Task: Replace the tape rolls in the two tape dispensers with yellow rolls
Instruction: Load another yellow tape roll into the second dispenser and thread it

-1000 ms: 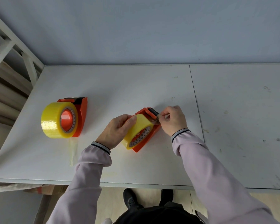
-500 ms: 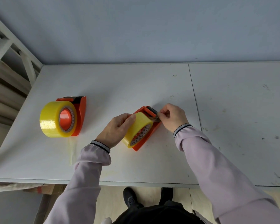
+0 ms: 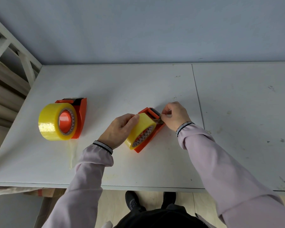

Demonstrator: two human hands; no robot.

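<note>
Two orange dispensers [image 3: 80,116] [image 3: 152,134], two yellow rolls [image 3: 53,122] [image 3: 141,129], two hands [image 3: 120,129] [image 3: 175,116].

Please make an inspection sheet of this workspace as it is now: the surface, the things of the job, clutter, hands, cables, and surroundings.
Surface: white table, scuffed, with a seam on the right.
Job's things: left dispenser, orange, carries a big yellow roll; right dispenser, orange, carries a smaller yellow roll.
Clutter: loose tape strip lies near the front edge.
Hands: left hand in a grip on the smaller roll; right hand pinches the tape end at the cutter.
Cables: nothing seen.
Surroundings: blue-grey wall, white frame at the left, shoes below the table.
</note>
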